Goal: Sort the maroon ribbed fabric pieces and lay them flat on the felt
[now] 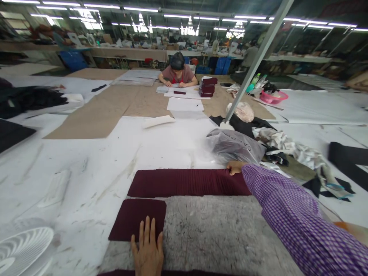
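My left hand (148,245) lies flat with its fingers spread, fingertips on the lower edge of a maroon fabric piece (138,216). Farther off, a row of overlapping maroon fabric pieces (184,182) runs from left to right. At its right end my right hand (236,167), in a purple checked sleeve, is closed on the upper edge of the fabric; the fingertips are partly hidden. Both lots of fabric rest on a grey, scuffed board (212,226). A strip of maroon cloth (178,273) shows at the bottom edge, mostly cut off.
A grey plastic bag (235,145) and cloth scraps (299,149) lie beyond my right arm, near a slanted metal post (255,65). A white fan (25,251) stands at lower left. Across the table sits a co-worker (178,73) beside stacked maroon pieces (207,87).
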Demonstrator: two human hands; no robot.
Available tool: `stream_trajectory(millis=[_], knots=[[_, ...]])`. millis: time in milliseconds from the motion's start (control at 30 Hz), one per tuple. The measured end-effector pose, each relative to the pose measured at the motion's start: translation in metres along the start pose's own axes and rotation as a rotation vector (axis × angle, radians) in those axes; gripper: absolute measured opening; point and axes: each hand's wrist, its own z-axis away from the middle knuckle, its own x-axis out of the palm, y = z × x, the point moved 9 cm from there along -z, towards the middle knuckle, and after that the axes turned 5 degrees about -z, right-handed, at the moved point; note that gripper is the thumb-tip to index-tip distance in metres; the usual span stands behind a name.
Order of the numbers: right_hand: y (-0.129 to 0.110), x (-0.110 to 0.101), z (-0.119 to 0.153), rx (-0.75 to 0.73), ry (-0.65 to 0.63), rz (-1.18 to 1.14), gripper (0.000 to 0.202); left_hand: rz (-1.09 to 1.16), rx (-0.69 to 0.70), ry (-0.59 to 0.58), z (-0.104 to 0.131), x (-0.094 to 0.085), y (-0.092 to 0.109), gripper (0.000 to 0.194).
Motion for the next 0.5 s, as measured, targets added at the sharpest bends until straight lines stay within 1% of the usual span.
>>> stream_trajectory(millis=[67,200,333,500], knots=[[0.001,0.009,0.0,0.029,-0.078,0.024,0.025,-0.009,0.004,-0.007,0.0,0.001,0.0,0.054],[0.002,0.013,0.003,0.03,-0.143,0.024,0.026,-0.035,0.018,-0.023,0.001,0.004,0.001,0.055],[0.003,0.013,0.003,0.025,-0.147,0.007,0.026,-0.053,0.014,-0.011,0.003,0.007,-0.002,0.056],[0.003,0.016,-0.004,-0.007,-0.126,0.016,0.026,-0.074,0.025,0.003,0.002,0.01,-0.002,0.058]])
